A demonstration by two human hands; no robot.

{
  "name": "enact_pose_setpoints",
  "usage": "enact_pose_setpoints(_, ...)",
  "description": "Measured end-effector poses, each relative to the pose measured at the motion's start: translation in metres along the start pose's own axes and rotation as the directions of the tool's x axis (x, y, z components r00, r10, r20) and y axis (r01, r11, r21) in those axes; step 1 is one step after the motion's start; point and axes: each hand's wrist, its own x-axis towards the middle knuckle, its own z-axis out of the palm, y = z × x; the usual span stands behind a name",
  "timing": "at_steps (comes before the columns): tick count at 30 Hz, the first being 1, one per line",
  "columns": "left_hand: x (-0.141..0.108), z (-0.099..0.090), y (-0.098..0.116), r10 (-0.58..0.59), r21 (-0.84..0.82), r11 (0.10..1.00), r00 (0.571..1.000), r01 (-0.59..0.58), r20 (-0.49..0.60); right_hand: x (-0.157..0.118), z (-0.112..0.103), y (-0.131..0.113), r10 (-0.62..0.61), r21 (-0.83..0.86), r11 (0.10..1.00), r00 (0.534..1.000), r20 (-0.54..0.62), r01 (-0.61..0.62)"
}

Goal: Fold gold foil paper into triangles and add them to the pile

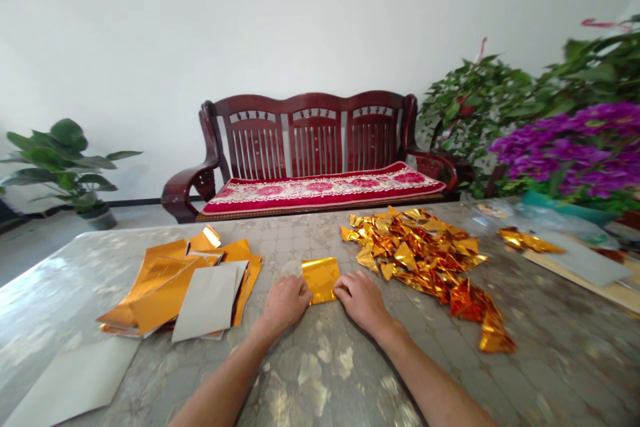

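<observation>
A small sheet of gold foil paper lies between my hands at the middle of the table, gold face up. My left hand pinches its lower left edge, and my right hand pinches its lower right edge; both have curled fingers. To the left lies a loose stack of gold foil sheets, with grey backs showing on some, such as the grey-backed sheet on top. On the right is a heap of folded gold foil pieces, trailing toward me.
A patterned table spans the foreground. One grey sheet lies at its near left. Plastic bags, boards and purple flowers stand at right. Behind is a wooden bench with a red cushion; a potted plant stands left.
</observation>
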Motion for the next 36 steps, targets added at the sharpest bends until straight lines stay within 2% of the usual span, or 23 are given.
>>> enact_pose_setpoints(21, -0.006, -0.002, 0.004, 0.025, 0.19, 0.982, 0.999, -0.016, -0.041, -0.001, -0.001, -0.004, 0.017, -0.057, 0.998, 1.0, 0.003, -0.016)
enact_pose_setpoints(23, -0.009, 0.001, 0.004, 0.069, 0.192, 0.98, 0.994, -0.051, -0.089, -0.002, -0.001, -0.003, 0.027, -0.075, 0.997, 1.0, -0.007, -0.028)
enact_pose_setpoints(25, -0.011, 0.007, 0.003, 0.173, 0.193, 0.97, 0.975, -0.145, -0.14, -0.002, -0.003, -0.003, 0.023, -0.089, 0.996, 0.999, -0.041, -0.027)
enact_pose_setpoints(27, -0.013, 0.013, 0.002, 0.329, 0.189, 0.935, 0.933, -0.301, -0.144, -0.004, -0.004, -0.004, -0.032, -0.107, 0.994, 0.996, -0.084, 0.023)
enact_pose_setpoints(30, -0.014, 0.02, 0.003, 0.501, 0.17, 0.858, 0.862, -0.484, -0.074, -0.006, -0.004, -0.005, -0.2, -0.133, 0.973, 0.975, -0.095, 0.186)
enact_pose_setpoints(33, -0.016, 0.023, 0.006, 0.53, 0.226, 0.828, 0.848, -0.513, -0.017, -0.007, -0.001, -0.005, -0.343, -0.137, 0.933, 0.938, -0.057, 0.333)
enact_pose_setpoints(36, -0.022, 0.025, 0.012, 0.513, 0.32, 0.809, 0.858, -0.493, 0.022, -0.009, 0.002, -0.002, -0.4, -0.136, 0.91, 0.916, -0.037, 0.392)
